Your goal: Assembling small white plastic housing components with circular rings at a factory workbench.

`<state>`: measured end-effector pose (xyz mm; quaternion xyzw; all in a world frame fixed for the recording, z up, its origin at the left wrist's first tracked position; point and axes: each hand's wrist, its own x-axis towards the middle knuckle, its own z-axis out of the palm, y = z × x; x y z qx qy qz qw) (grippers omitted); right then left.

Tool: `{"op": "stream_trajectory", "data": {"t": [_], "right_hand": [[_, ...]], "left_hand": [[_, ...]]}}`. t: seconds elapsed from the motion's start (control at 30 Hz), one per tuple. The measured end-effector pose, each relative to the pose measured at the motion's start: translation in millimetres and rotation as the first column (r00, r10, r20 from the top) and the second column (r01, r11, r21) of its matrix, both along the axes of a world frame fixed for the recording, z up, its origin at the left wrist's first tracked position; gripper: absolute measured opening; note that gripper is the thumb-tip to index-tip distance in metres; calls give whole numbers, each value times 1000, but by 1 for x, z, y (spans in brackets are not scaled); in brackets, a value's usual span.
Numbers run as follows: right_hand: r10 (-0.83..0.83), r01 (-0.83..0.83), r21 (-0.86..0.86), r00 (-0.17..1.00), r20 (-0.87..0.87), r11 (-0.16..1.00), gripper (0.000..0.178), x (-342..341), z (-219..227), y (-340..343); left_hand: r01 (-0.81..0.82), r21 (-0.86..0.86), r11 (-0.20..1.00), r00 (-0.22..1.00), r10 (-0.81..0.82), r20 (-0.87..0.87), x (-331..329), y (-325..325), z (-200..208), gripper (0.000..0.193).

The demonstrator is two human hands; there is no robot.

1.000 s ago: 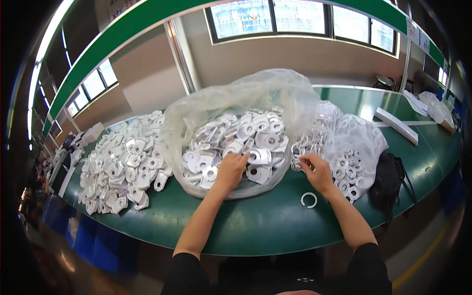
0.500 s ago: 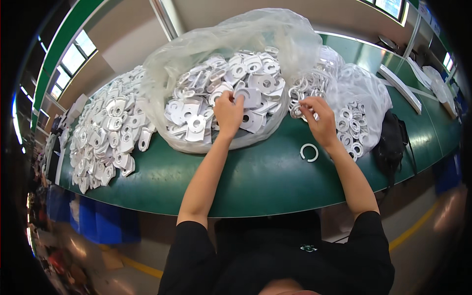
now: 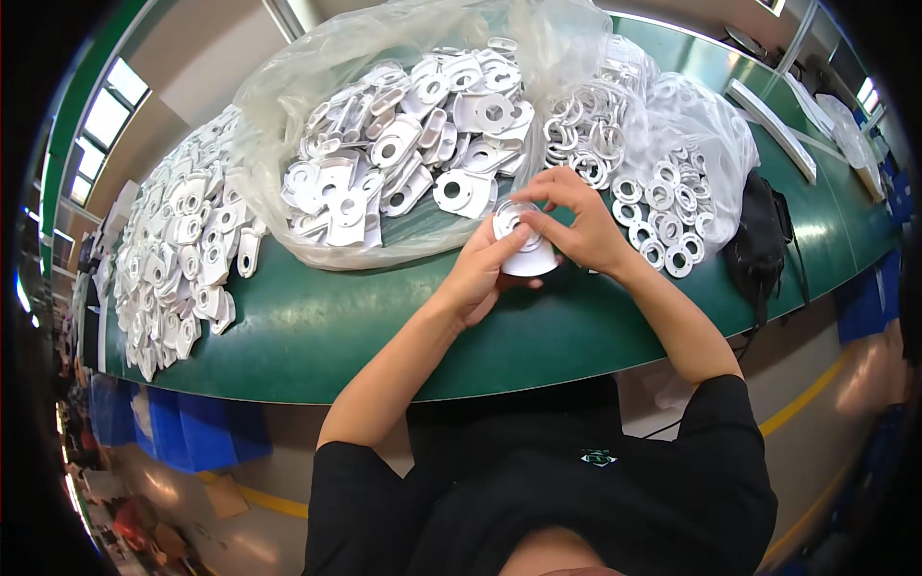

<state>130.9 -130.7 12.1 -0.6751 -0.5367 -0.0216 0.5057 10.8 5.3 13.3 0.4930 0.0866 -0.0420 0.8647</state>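
My left hand (image 3: 475, 274) is closed on a white plastic part (image 3: 534, 264) with a rounded end, held above the green table near the front of the big bag. A white ring (image 3: 509, 219) lies against the part's round face, and my right hand (image 3: 586, 226) pinches it there with thumb and fingers. The fingertips partly cover the ring, so how far it sits in the part cannot be seen. Similar white parts (image 3: 388, 151) fill the clear plastic bag (image 3: 279, 91) beyond my hands.
Many more white parts (image 3: 178, 254) are heaped on the green table (image 3: 317, 331) at the left. White rings (image 3: 660, 196) spill from a smaller clear bag (image 3: 715, 134) at the right. Beside it are a black bag (image 3: 759, 235) and a long white strip (image 3: 773, 130).
My left hand has lifted a white part from the big bag and drawn it nearer. My right hand has moved left from the rings, bringing a ring onto that part.
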Motion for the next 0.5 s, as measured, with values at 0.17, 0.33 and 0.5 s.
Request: {"op": "stream_trajectory", "data": {"t": [0.17,0.33,0.5], "right_hand": [[33,-109,-314,971,-236,943,21,24,29,-17],[244,-175,-607,969,32,775,19,38,14,-32],[223,-217,-641,972,-73,736,15,38,12,-27]], "left_hand": [[-62,102,993,998,60,23,3,22,-10,27],[-150,103,983,989,148,20,7,30,-5,30],[-55,-224,973,998,53,-15,6,33,-5,37]]}}
